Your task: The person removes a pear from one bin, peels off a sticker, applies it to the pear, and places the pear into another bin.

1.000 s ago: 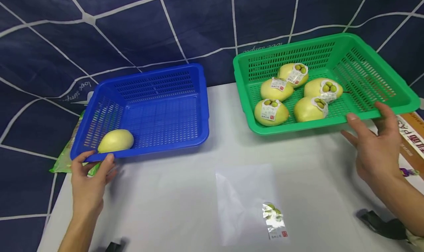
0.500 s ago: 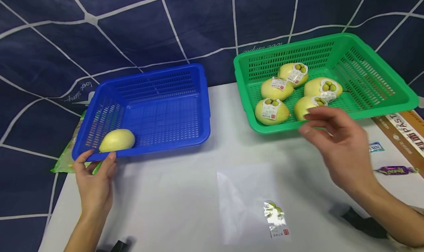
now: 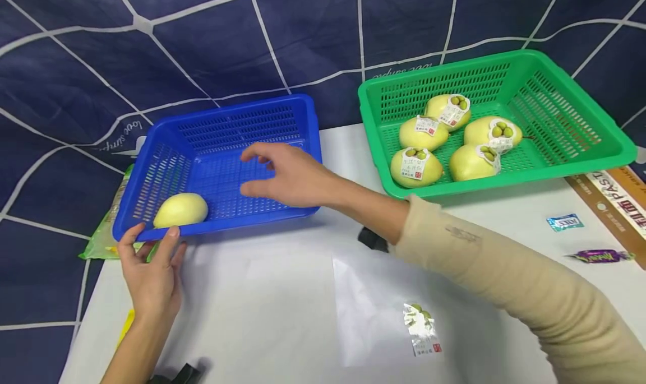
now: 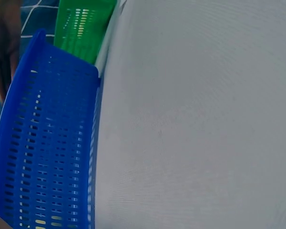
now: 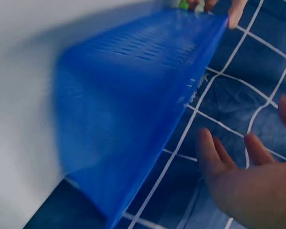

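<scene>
At the left stands a blue plastic basket [image 3: 242,222] with slotted walls. One pale yellow oval fruit [image 3: 180,210] lies in its front left corner. My left hand [image 3: 153,280] grips the basket's front rim beside that fruit, thumb and fingers at the edge. Over the right half of the blue basket hovers my right hand [image 3: 292,176], holding nothing, its thumb and fingers spread apart; the right wrist view shows these fingers [image 5: 212,152] clear of the rim. A green basket [image 3: 484,183] at the right contains several pale yellow fruits [image 3: 423,134] with paper labels.
A clear plastic sheet [image 3: 363,317] with a shiny fruit sticker [image 3: 423,328] lies on the white table. At the right are a purple-wrapped sweet [image 3: 600,255], a small blue packet [image 3: 565,222] and a brown pasta box [image 3: 618,204]. A green bag [image 3: 103,235] sits behind the blue basket's left side.
My right hand has left the green basket's front rim and swung left across the table to above the blue basket. My left hand stays at the blue rim.
</scene>
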Motion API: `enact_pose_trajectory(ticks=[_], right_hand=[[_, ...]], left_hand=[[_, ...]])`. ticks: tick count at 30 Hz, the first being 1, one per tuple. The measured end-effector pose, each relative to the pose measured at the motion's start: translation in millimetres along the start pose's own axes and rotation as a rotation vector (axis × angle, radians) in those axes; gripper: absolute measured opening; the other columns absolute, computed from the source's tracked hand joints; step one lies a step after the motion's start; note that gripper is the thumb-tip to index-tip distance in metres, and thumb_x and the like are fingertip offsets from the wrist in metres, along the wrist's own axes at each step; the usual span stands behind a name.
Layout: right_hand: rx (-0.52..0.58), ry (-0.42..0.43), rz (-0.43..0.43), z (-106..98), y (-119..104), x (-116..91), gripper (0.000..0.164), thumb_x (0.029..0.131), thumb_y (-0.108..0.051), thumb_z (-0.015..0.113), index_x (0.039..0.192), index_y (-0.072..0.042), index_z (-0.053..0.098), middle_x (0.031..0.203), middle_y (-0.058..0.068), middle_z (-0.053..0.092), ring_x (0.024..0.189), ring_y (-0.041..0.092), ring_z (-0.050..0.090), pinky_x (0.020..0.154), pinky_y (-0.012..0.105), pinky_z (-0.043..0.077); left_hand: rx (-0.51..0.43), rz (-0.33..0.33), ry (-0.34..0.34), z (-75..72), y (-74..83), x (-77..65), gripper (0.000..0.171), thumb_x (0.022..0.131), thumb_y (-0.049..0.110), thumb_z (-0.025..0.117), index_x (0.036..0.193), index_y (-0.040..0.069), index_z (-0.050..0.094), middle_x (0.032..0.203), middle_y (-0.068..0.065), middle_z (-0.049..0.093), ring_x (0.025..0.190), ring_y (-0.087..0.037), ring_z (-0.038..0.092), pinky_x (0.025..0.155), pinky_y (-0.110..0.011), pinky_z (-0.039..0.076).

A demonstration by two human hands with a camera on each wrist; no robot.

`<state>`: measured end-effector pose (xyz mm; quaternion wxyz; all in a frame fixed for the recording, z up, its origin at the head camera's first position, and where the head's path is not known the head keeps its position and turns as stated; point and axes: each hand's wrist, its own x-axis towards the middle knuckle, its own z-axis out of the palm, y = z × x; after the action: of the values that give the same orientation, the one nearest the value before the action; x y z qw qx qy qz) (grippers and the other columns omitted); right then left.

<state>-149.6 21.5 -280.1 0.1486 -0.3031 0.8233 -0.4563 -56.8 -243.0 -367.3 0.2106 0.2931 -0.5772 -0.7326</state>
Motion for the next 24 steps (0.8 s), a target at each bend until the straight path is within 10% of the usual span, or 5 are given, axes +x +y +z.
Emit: enact_pose_trajectory(ticks=[11, 24], right_hand=[[-0.285, -0.250, 0.118, 68, -34, 115, 0.068, 0.094, -0.043, 0.065, 0.153, -0.025, 0.037, 0.151, -0.014, 0.040, 0.136, 0.001, 0.034, 0.104, 0.017, 0.032], [-0.550, -0.553, 0.241, 121, -43, 150, 0.065, 0.102, -0.033, 0.046, 0.157, -0.039, 0.013, 0.156, -0.027, 0.021, 0.134, -0.008, 0.027, 0.103, 0.009, 0.024]], left_hand=[[-0.093, -0.048, -0.006, 7.7, 3.6, 2.4, 0.057, 0.082, -0.002, 0.077, 0.124, 0.022, 0.046, 0.112, -0.009, 0.039, 0.089, -0.017, 0.058, 0.074, -0.030, 0.059], [-0.080, -0.008, -0.004, 3.4, -4.0, -0.1, 0.055, 0.083, -0.003, 0.077, 0.122, 0.020, 0.046, 0.113, -0.009, 0.037, 0.091, -0.016, 0.058, 0.074, -0.028, 0.059]])
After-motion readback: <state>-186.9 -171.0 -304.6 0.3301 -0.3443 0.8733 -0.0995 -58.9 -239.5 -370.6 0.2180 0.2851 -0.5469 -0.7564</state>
